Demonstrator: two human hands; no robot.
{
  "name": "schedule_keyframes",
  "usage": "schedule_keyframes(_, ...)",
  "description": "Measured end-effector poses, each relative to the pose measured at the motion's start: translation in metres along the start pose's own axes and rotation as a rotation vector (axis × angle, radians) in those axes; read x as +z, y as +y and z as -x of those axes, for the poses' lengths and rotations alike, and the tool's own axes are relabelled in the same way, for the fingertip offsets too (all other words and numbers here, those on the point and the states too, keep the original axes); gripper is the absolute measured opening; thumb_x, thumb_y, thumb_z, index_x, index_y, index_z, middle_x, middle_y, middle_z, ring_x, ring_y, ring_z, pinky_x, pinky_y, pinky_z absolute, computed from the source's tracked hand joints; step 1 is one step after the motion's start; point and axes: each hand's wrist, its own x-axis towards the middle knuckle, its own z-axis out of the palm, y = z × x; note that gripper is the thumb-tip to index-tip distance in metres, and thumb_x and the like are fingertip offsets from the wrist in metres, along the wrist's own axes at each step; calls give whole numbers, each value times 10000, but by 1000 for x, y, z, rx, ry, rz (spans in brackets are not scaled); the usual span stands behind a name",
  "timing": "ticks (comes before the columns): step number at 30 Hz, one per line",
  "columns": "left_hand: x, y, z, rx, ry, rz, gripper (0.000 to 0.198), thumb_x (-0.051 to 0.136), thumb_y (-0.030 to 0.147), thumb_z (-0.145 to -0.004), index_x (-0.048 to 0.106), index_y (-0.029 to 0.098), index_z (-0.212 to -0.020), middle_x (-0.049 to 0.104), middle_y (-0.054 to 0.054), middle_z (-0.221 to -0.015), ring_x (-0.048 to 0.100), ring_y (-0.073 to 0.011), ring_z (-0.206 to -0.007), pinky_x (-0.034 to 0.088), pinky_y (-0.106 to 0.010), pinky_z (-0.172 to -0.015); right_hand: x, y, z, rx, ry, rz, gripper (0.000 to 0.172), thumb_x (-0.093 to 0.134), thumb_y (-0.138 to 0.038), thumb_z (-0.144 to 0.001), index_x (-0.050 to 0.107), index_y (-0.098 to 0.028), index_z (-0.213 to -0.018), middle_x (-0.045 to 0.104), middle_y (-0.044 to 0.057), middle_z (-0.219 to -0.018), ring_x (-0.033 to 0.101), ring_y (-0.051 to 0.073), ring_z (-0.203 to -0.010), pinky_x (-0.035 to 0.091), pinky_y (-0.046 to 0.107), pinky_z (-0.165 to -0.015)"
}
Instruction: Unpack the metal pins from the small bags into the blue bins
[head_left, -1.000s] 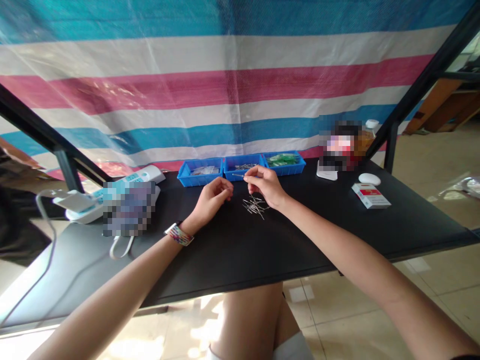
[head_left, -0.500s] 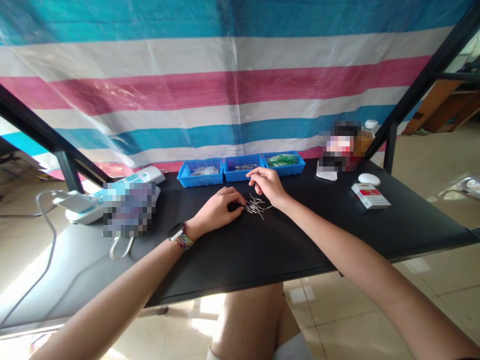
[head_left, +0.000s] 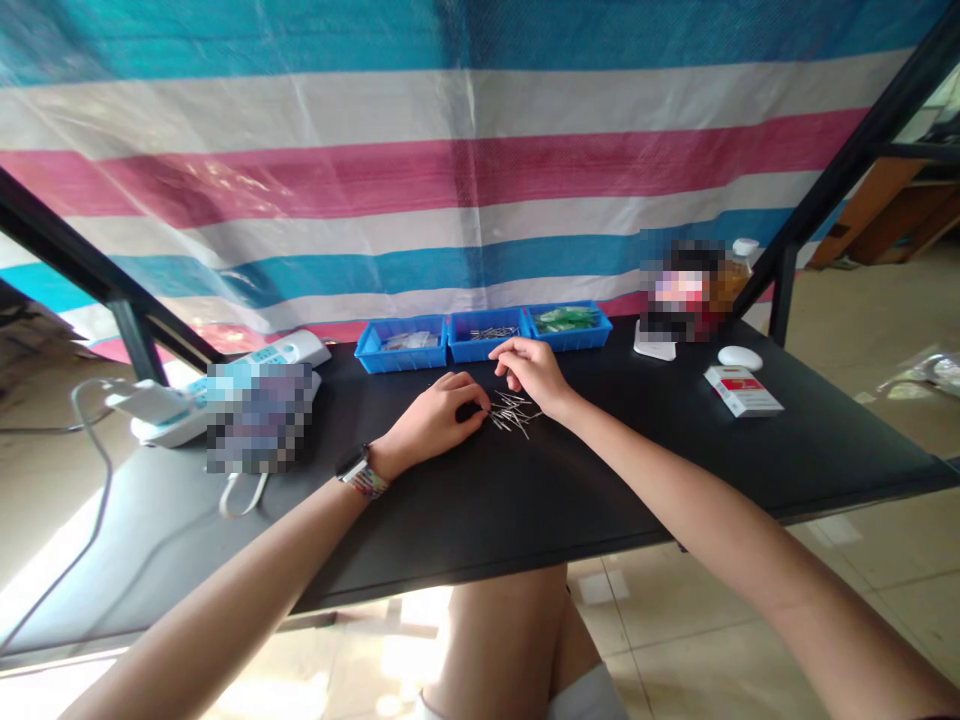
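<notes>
A loose pile of thin silvery metal pins (head_left: 513, 412) lies on the black table (head_left: 480, 500). At the pile's left edge is my left hand (head_left: 442, 415), its thumb and fingertips pinched together; what sits between them is too small to make out. Just above and to the right of the pile is my right hand (head_left: 534, 376), with curled fingers drawn together. Whatever it may hold is hidden. One pin end shows below its wrist. Behind the hands, more metal pins (head_left: 495, 333) lie in the middle blue bin (head_left: 484, 350).
The left blue bin (head_left: 401, 360) holds small clear packets, the right blue bin (head_left: 577, 338) green packets. A power strip (head_left: 292, 350) and a blurred-out object (head_left: 259, 415) are at left. A red-and-white box (head_left: 744, 392), white oval case (head_left: 739, 357) and bottle (head_left: 739, 265) stand right.
The pins in the pile lie slightly differently, a little more spread. My right hand has shifted slightly left; my left hand has stayed nearly in place.
</notes>
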Motion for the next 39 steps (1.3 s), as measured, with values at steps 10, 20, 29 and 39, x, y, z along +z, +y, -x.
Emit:
schedule_keyframes(10,-1,-5,-1,19,-15,-24,119,616,248,-961,731,234,-990,712,-54,-1023,642,-244,-1004,524,-386,-954,0,-2,2,9,-9,7,167,621,-276,-766,740,-171,-818,675,-12,-623,523,82,-430,378,191,-414)
schedule_keyframes(20,-8,-1,-1,-62,54,36,47,618,184,-847,630,223,-872,681,-19,-880,632,-201,-840,497,-325,-785,-2,-6,3,8,-61,36,160,635,-275,-785,749,-177,-840,694,-6,-652,528,86,-442,386,195,-422)
schedule_keyframes(29,-7,-1,-2,-154,321,160,110,638,308,-966,680,205,-965,684,-26,-889,615,-161,-770,470,-283,-696,4,-13,11,55,-304,-17,160,731,-316,-752,717,-170,-816,704,-1,-694,610,108,-479,483,209,-441)
schedule_keyframes(39,-9,-7,-6,-371,280,544,461,598,594,-989,662,181,-795,626,-27,-714,563,-157,-661,421,-271,-598,8,-14,12,-11,-198,-69,240,841,-324,-702,670,-187,-802,664,-30,-716,652,118,-539,549,224,-483)
